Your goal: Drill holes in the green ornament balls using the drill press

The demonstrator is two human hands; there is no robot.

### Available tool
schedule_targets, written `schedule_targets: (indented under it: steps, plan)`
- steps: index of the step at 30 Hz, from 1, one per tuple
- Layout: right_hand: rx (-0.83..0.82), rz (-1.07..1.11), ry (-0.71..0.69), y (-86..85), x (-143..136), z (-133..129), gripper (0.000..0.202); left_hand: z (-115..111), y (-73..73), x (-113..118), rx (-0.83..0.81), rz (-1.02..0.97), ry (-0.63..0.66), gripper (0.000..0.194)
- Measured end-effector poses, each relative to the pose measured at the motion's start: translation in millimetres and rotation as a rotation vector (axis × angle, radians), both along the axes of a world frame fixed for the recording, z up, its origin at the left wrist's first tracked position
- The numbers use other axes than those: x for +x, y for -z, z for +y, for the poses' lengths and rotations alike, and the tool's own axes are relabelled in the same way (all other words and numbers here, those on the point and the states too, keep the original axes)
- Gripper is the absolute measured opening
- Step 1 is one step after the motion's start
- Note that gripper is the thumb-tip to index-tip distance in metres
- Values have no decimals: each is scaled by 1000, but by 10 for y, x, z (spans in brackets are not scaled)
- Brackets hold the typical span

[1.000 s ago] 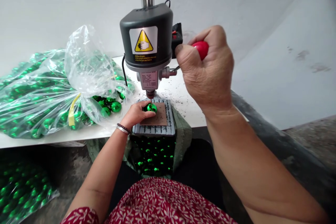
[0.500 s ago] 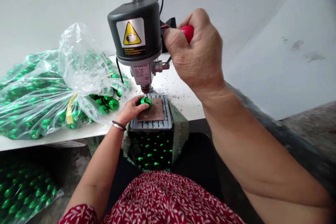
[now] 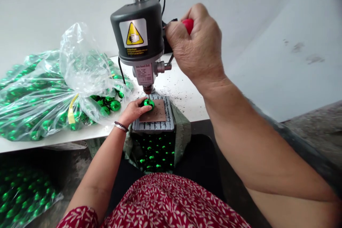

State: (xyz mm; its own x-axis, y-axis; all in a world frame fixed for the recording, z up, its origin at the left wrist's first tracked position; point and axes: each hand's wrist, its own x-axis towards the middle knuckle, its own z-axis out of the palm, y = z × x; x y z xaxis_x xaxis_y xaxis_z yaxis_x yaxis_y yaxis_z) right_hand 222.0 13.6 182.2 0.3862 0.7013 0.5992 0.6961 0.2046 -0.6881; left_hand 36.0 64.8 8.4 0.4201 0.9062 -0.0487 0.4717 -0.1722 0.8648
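Note:
A dark grey bench drill point(image 3: 139, 32) with a yellow hand-warning sticker stands in the middle of the view. Under its bit, my left hand point(image 3: 134, 110) grips a shiny green ball point(image 3: 149, 104) between thumb and fingers. The ball rests on a brown board point(image 3: 157, 111) laid over the slotted metal base point(image 3: 155, 126). Whether the bit touches the ball or has entered it, I cannot tell. My right hand point(image 3: 199, 44) is wrapped round the red knob point(image 3: 188, 26) of the drill's feed lever, up at the right of the motor housing.
On the white table point(image 3: 184, 99) dark shavings lie scattered around the drill. A clear plastic bag point(image 3: 77, 60) full of green balls covers its left part. Below the base, an open sack point(image 3: 183, 128) holds several green balls. Another bag of balls point(image 3: 24, 196) sits at lower left.
My right hand on the knob has moved slightly up and to the left. My left hand and the ball stay nearly in place under the bit.

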Motion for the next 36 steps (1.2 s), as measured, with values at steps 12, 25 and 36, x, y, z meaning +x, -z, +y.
schedule_targets:
  steps: [12,25,36]
  plan:
    - [44,74,-26,28,-8,-10,26,-147,66,163,67,35,-44,68]
    - [207,-33,25,382,-19,-241,17,-164,140,138,166,31,-4,53]
    - [241,-148,-30,503,14,-315,15,-222,194,167,241,70,-80,56]
